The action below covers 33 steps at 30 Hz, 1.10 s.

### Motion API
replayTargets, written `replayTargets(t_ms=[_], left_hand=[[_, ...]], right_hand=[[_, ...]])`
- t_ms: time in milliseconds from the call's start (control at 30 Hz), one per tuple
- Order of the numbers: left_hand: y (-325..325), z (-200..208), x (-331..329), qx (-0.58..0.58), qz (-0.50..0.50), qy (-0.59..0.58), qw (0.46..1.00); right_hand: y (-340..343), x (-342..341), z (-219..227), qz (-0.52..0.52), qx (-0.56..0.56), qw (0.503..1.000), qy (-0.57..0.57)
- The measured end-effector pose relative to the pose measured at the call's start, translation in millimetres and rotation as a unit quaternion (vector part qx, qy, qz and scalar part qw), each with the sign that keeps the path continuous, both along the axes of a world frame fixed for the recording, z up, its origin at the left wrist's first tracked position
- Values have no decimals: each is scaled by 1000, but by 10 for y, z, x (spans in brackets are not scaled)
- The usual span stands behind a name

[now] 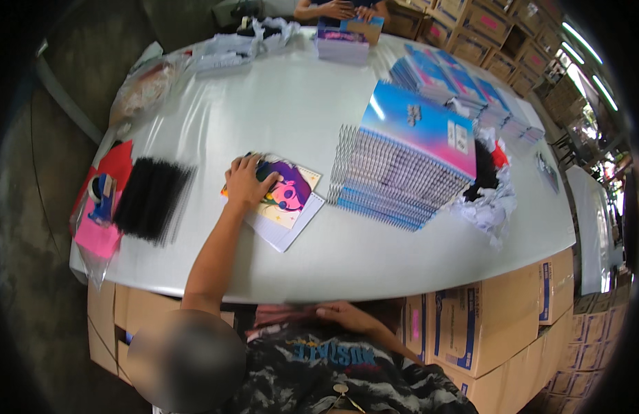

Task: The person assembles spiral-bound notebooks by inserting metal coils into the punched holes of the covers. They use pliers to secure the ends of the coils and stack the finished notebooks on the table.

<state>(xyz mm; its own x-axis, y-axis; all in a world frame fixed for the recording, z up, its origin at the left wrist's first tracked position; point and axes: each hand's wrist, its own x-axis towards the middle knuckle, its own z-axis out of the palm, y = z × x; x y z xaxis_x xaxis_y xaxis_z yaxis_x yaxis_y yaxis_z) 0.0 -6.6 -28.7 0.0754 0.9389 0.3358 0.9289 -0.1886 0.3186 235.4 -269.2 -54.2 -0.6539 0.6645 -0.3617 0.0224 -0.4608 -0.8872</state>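
My left hand (245,182) is closed over the far left side of a notebook (289,188) with a cartoon cover of a purple-haired figure in round glasses. The thumb lies across the cover. White ruled sheets (283,233) stick out from under its near edge. My right hand (341,315) rests low in front of me, just past the table's near edge. Its fingers look stretched out over reddish cloth (285,316), and I see nothing held. Right of the notebook stands a tall, leaning stack of spiral notebooks (419,131) with blue-pink covers.
Black binding coils (153,200) lie left, beside a blue tape dispenser (103,199) on pink and red sheets. More notebook stacks (464,79) and crumpled paper (490,210) sit right. Across the table (278,90), another person's hands (347,10) work behind a stack. Cartons (481,321) stand below.
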Motion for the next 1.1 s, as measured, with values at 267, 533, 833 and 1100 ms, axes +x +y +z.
replayTargets(t_ms=[267, 533, 833, 1100], left_hand=[[-1417, 66, 266, -38, -206, -38, 977], [-1327, 14, 243, 8, -211, -32, 977], [-836, 462, 67, -300, -298, -436, 794], [-1067, 512, -94, -164, -228, -603, 746]], right_hand=[[-174, -89, -243, -130, -192, 970, 76], [-267, -214, 68, -319, -95, 939, 87], [97, 277, 766, -218, 141, 955, -140], [943, 279, 845, -315, 303, 898, -54]])
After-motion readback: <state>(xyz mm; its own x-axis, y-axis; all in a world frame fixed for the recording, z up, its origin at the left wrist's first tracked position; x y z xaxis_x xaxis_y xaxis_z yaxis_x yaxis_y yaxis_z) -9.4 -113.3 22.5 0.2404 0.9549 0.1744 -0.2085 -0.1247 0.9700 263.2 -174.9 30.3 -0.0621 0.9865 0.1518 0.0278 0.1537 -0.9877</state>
